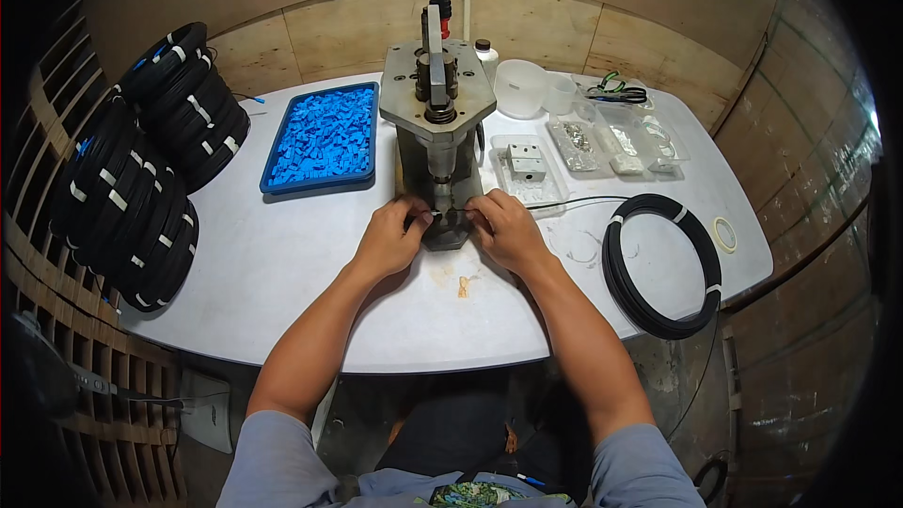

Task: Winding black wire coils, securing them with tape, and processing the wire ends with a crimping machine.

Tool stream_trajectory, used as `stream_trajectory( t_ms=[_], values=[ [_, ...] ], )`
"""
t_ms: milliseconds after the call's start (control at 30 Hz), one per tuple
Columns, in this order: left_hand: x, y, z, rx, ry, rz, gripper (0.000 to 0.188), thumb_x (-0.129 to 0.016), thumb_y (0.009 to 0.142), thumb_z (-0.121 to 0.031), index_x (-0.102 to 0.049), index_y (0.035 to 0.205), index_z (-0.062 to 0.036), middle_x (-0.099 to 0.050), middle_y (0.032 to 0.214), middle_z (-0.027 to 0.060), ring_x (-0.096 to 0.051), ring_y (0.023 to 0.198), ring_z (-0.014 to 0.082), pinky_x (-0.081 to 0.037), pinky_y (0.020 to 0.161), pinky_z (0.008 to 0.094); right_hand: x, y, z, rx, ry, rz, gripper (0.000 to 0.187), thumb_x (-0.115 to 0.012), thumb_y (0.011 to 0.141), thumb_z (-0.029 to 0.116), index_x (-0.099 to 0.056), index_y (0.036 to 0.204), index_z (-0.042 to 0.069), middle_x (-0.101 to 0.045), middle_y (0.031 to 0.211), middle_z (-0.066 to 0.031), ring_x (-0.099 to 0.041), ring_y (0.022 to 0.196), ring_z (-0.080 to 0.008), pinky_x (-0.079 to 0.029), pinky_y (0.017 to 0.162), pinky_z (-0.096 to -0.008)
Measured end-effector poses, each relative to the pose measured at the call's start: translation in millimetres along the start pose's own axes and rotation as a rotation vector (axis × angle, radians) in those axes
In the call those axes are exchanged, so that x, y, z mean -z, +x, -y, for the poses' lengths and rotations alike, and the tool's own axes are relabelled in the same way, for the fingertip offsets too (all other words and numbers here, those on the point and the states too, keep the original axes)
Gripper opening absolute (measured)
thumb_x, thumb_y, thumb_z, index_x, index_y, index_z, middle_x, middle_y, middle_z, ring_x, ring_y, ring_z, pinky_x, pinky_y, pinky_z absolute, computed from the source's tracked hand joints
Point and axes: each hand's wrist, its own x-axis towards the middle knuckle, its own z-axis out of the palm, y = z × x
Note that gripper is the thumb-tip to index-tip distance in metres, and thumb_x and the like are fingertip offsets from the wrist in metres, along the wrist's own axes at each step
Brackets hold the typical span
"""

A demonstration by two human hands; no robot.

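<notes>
A grey metal hand press (437,122) stands upright mid-table, its ram pointing down at the base. Both my hands are at the foot of it. My left hand (391,235), on the left side, is closed in a pinch on something too small to make out, with a pale glint at the fingertips. From the other side my right hand (511,228) pinches the end of a black cable (578,200). That cable runs right to a large black cable coil (613,268) tied with white bands. The fingertips hide most of the spot under the ram.
Left of the press sits a blue tray (320,138) full of small blue pieces. Stacked black coils (132,207) fill the far left. Behind my right hand are a white tray with a metal block (525,162), bagged small parts (578,146), plastic cups (520,87) and a tape roll (724,234).
</notes>
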Motion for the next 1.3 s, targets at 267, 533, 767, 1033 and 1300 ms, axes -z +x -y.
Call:
stream_trajectory(
  t_ms=[267,533,767,1033,1300],
  values=[
    [0.5,0.0,-1.1,0.007,-0.008,0.003,0.020,-0.062,0.090,-0.015,-0.066,0.099,0.0028,-0.069,0.093,0.0204,-0.067,0.089,0.0344,-0.052,0.081,0.0402,1.5,1.3,1.6,0.003,0.003,0.006,0.014,-0.069,0.082,0.007,-0.063,0.095,0.007,-0.060,0.083,-0.0103,-0.060,0.076,-0.0315,-0.049,0.069,-0.0405],
    [0.0,-0.2,3.0,0.000,0.020,0.001,0.019,-0.063,0.090,-0.016,-0.065,0.100,0.0001,-0.069,0.094,0.0152,-0.067,0.088,0.0293,-0.052,0.079,0.0367,1.2,0.9,1.6,-0.012,-0.005,0.021,0.013,-0.069,0.083,0.008,-0.063,0.094,0.007,-0.060,0.084,-0.0106,-0.061,0.076,-0.0326,-0.050,0.069,-0.0415],
    [0.0,0.3,2.6,0.015,0.006,0.010,0.020,-0.063,0.090,-0.016,-0.065,0.101,0.0005,-0.069,0.094,0.0153,-0.067,0.087,0.0286,-0.052,0.077,0.0364,1.0,0.8,0.7,-0.011,0.008,0.018,0.014,-0.069,0.082,0.007,-0.063,0.095,0.007,-0.060,0.083,-0.0105,-0.061,0.075,-0.0332,-0.050,0.069,-0.0418],
    [0.3,0.4,2.1,0.015,-0.003,0.017,0.022,-0.063,0.090,-0.018,-0.065,0.102,0.0010,-0.069,0.094,0.0156,-0.067,0.088,0.0292,-0.052,0.078,0.0370,1.6,0.8,1.9,-0.030,0.014,0.024,0.014,-0.069,0.082,0.006,-0.063,0.095,0.007,-0.060,0.083,-0.0109,-0.061,0.075,-0.0330,-0.051,0.069,-0.0412],
    [1.0,-0.2,0.3,0.018,-0.014,0.013,0.022,-0.063,0.091,-0.018,-0.065,0.101,0.0009,-0.070,0.094,0.0156,-0.067,0.087,0.0289,-0.052,0.078,0.0366,2.9,1.1,5.2,-0.074,0.031,0.031,0.014,-0.069,0.082,0.007,-0.064,0.094,0.007,-0.061,0.083,-0.0115,-0.063,0.075,-0.0339,-0.052,0.068,-0.0417]
  ],
)
